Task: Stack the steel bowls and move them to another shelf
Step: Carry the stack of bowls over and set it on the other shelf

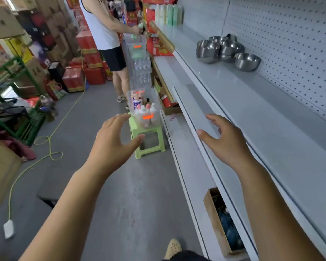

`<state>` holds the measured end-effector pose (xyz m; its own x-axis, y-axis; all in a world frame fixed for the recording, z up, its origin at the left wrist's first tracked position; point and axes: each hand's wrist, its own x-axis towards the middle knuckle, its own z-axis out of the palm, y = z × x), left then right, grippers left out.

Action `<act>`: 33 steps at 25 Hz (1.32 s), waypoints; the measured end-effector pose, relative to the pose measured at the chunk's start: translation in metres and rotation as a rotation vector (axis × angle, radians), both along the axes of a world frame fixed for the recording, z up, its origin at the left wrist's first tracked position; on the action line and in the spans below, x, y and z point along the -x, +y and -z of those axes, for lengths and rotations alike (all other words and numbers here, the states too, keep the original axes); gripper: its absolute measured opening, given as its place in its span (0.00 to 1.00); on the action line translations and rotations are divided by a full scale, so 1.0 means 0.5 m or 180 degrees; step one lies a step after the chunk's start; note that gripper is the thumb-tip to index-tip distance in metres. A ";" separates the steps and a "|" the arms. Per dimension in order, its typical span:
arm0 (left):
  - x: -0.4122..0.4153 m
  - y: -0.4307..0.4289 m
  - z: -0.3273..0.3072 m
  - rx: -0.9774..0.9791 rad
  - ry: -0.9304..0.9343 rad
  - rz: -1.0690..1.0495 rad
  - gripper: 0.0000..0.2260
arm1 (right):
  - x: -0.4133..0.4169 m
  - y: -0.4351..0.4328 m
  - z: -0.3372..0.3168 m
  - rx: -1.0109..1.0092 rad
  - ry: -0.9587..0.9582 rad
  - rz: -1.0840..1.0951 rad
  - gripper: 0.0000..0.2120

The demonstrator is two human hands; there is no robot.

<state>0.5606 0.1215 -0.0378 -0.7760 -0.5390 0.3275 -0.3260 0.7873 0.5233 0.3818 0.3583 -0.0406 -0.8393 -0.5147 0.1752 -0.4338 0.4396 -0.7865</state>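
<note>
Steel bowls [228, 50] on upper shelf [252, 102], well beyond left hand [113, 136] and right hand [226, 140], each grip released, empty.

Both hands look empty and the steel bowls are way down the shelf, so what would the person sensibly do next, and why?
Probably step forward along the shelf toward the steel bowls. The left hand and right hand are both open and hold nothing, and the bowls sit in a loose cluster far ahead by the pegboard wall, seemingly out of reach. Nothing can be stacked until the hands get there.
</note>
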 end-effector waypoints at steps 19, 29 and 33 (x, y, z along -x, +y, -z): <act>0.859 -0.337 0.025 -0.0547 0.0062 0.1417 0.35 | 0.617 -0.245 0.000 -0.0147 0.0000 0.1399 0.27; 1.322 -0.494 0.033 -0.0749 -0.0307 0.2332 0.52 | 0.886 -0.466 -0.014 0.0172 -0.0048 0.1948 0.22; 1.446 -0.491 0.075 -0.1102 -0.0341 0.2563 0.56 | 0.968 -0.498 -0.002 0.0122 -0.0093 0.1917 0.22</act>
<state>-0.1624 -0.1240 -0.0753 -0.9801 0.1291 0.1510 0.1985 0.6020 0.7734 -0.1023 0.1091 -0.0393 -0.9859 0.0590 0.1566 -0.0951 0.5724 -0.8144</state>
